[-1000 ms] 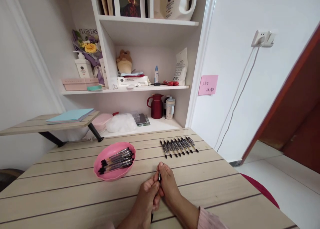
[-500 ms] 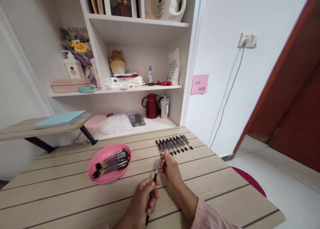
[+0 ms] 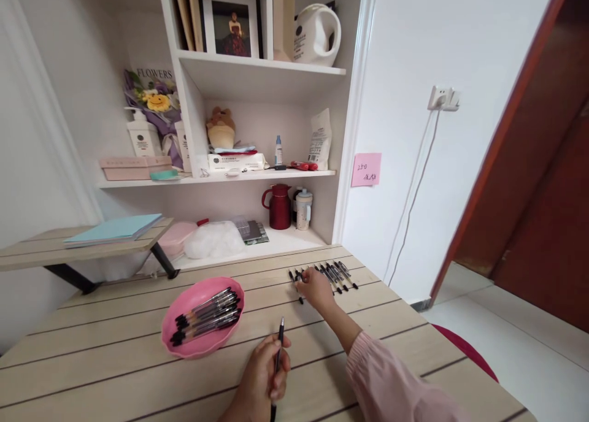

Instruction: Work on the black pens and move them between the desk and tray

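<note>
My left hand [image 3: 262, 373] is closed around a black pen [image 3: 278, 348] that points away from me, low over the wooden table [image 3: 115, 373]. My right hand [image 3: 317, 289] reaches forward and rests on the left end of a row of black pens [image 3: 334, 276] laid side by side on the table; its fingers are curled and what they pinch is hidden. A pink bowl [image 3: 184, 348] with several more black pens in it stands to the left of both hands.
White shelves [image 3: 257, 176] behind the table hold a red jug [image 3: 279, 206], a white cup, bottles, a plush toy and a framed picture. A small side table with a blue book [image 3: 115, 228] stands at the left. A pink note [image 3: 367, 169] hangs on the wall; a red door is at the right.
My two hands have parted. The right hand has moved forward from beside the left hand to the row of pens, while the left hand stays near me with the pen.
</note>
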### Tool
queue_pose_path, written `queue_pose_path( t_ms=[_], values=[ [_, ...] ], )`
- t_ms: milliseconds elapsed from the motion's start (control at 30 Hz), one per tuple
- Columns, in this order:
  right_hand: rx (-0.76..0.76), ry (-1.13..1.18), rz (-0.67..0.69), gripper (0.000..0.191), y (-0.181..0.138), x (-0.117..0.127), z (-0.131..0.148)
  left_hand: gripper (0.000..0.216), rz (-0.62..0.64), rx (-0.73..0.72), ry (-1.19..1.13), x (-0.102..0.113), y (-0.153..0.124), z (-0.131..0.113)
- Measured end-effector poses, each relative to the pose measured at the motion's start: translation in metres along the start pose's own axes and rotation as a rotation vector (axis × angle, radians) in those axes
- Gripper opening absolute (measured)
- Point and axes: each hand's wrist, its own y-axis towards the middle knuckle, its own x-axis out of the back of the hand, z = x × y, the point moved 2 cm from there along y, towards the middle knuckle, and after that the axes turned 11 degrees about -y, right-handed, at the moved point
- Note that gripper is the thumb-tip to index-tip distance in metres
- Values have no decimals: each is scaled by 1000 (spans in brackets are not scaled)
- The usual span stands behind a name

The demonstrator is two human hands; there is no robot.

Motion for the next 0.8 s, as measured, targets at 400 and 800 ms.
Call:
queue_pose_path(
  t_ms=[400, 800],
  values=[
    [170, -428, 47, 26, 18, -35, 39, 30, 27, -2, -6, 4, 6, 1],
    [123, -425, -12, 21, 23, -12, 22, 24, 3, -11, 12, 4, 8, 2]
  ],
)
